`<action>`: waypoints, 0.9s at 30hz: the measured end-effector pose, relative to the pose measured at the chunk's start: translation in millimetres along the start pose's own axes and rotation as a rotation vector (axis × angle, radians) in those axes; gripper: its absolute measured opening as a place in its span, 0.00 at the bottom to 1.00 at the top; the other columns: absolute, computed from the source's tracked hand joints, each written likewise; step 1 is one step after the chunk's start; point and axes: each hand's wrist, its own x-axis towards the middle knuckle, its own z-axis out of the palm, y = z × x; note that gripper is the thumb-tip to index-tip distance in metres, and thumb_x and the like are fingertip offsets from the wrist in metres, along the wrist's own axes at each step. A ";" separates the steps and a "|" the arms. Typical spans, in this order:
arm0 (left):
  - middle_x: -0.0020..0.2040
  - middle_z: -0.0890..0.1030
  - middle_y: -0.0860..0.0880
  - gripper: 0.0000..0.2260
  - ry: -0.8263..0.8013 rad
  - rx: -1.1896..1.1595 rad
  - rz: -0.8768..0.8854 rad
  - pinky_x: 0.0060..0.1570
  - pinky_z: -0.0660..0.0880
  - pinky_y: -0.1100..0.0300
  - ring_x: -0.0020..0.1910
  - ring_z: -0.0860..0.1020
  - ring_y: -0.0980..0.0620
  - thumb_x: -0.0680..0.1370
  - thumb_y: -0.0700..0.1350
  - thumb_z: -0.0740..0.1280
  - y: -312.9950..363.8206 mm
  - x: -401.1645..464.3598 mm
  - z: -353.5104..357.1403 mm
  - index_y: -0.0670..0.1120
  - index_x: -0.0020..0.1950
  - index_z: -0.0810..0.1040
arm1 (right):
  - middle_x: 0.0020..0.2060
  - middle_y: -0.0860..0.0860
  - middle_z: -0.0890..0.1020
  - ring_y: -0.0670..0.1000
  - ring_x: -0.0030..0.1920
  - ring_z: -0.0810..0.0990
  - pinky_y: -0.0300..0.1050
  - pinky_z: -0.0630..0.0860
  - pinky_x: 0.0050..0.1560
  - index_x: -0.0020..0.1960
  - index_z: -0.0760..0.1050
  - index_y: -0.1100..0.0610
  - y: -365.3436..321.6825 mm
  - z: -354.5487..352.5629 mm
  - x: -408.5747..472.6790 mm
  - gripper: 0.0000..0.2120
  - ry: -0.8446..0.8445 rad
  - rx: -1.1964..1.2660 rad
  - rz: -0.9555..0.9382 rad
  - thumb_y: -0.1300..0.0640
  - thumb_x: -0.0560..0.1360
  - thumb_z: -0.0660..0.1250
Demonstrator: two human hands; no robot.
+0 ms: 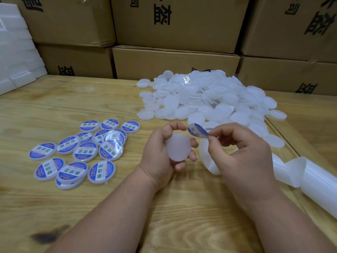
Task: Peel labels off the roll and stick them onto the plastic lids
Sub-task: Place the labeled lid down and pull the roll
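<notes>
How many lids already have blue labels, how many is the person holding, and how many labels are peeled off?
Labelled lids: about 14, some overlapping
Plain lid in the left hand: 1
Peeled label in the right hand: 1
Total: about 16
The heap of white lids is too dense to count.

The backing strip [310,178] runs off the right edge; the cardboard boxes [175,22] are cropped above.

I am holding a plain white lid [178,146]. The label [197,132] is showing blue. Left lids [85,152] are wearing blue, white and green labels. Far boxes [175,61] are brown.
</notes>
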 end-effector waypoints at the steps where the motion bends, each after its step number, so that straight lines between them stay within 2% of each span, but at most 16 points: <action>1: 0.39 0.81 0.39 0.13 0.013 -0.006 0.004 0.22 0.61 0.65 0.31 0.78 0.42 0.80 0.44 0.49 -0.7 0.0 0.1 0.46 0.54 0.73 | 0.39 0.42 0.83 0.45 0.41 0.80 0.31 0.73 0.43 0.41 0.81 0.47 -0.7 -0.7 -0.1 0.07 0.011 0.027 0.034 0.59 0.70 0.72; 4: 0.50 0.84 0.34 0.12 0.044 -0.020 0.010 0.24 0.72 0.59 0.44 0.84 0.36 0.82 0.40 0.51 -1.1 2.5 2.7 0.44 0.58 0.73 | 0.36 0.45 0.84 0.42 0.36 0.80 0.33 0.76 0.39 0.41 0.83 0.47 -2.6 -1.5 2.0 0.10 0.024 0.161 0.172 0.62 0.73 0.75; 6: 0.59 0.82 0.35 0.13 0.048 -0.072 0.000 0.32 0.80 0.53 0.52 0.85 0.37 0.84 0.40 0.53 -0.6 4.1 5.2 0.42 0.59 0.76 | 0.35 0.47 0.85 0.42 0.34 0.80 0.33 0.77 0.38 0.43 0.82 0.49 -4.5 -2.6 5.3 0.10 0.033 0.311 0.279 0.64 0.74 0.75; 7: 0.60 0.82 0.36 0.13 0.048 -0.108 -0.002 0.36 0.82 0.51 0.54 0.85 0.39 0.85 0.40 0.53 -0.5 4.6 5.8 0.42 0.58 0.77 | 0.36 0.47 0.85 0.43 0.33 0.79 0.34 0.77 0.38 0.46 0.80 0.50 -5.2 -3.4 7.1 0.10 0.013 0.390 0.342 0.64 0.74 0.75; 9: 0.58 0.84 0.38 0.13 0.028 -0.183 -0.004 0.45 0.84 0.47 0.54 0.85 0.42 0.85 0.42 0.55 -0.9 4.4 5.8 0.41 0.57 0.78 | 0.37 0.50 0.86 0.45 0.29 0.75 0.37 0.75 0.35 0.52 0.73 0.50 -5.4 -4.0 10.2 0.14 -0.082 0.512 0.477 0.64 0.74 0.74; 12: 0.59 0.82 0.33 0.13 -0.044 -0.252 -0.029 0.56 0.81 0.45 0.59 0.83 0.38 0.83 0.45 0.56 -0.3 2.0 6.3 0.41 0.60 0.76 | 0.33 0.50 0.85 0.43 0.26 0.73 0.32 0.69 0.28 0.54 0.70 0.51 -4.5 -1.3 9.7 0.16 -0.198 0.478 0.562 0.64 0.75 0.73; 14: 0.60 0.82 0.32 0.15 -0.079 -0.263 -0.037 0.56 0.80 0.44 0.61 0.81 0.36 0.78 0.44 0.58 -0.1 1.4 6.8 0.41 0.61 0.76 | 0.30 0.48 0.84 0.40 0.25 0.73 0.30 0.68 0.27 0.54 0.70 0.52 -5.4 0.9 7.0 0.15 -0.222 0.416 0.557 0.64 0.75 0.73; 17: 0.60 0.82 0.32 0.18 -0.115 -0.257 -0.027 0.56 0.81 0.45 0.59 0.83 0.37 0.73 0.44 0.59 -1.6 1.4 6.8 0.40 0.61 0.75 | 0.32 0.50 0.85 0.41 0.25 0.74 0.30 0.68 0.27 0.54 0.71 0.52 -6.6 1.7 5.6 0.15 -0.204 0.388 0.561 0.62 0.74 0.74; 22: 0.60 0.82 0.32 0.19 -0.136 -0.263 -0.030 0.53 0.82 0.48 0.59 0.82 0.37 0.72 0.40 0.59 -3.4 2.2 7.9 0.40 0.62 0.75 | 0.34 0.49 0.87 0.40 0.25 0.75 0.41 0.67 0.36 0.52 0.72 0.52 -7.2 1.9 6.1 0.13 -0.155 0.363 0.544 0.62 0.75 0.74; 27: 0.58 0.83 0.33 0.19 -0.143 -0.252 -0.021 0.49 0.83 0.50 0.57 0.83 0.38 0.71 0.39 0.59 -3.3 2.8 8.4 0.40 0.61 0.75 | 0.33 0.49 0.86 0.41 0.25 0.75 0.37 0.67 0.33 0.51 0.71 0.52 -7.9 1.5 6.4 0.13 -0.141 0.372 0.541 0.63 0.75 0.73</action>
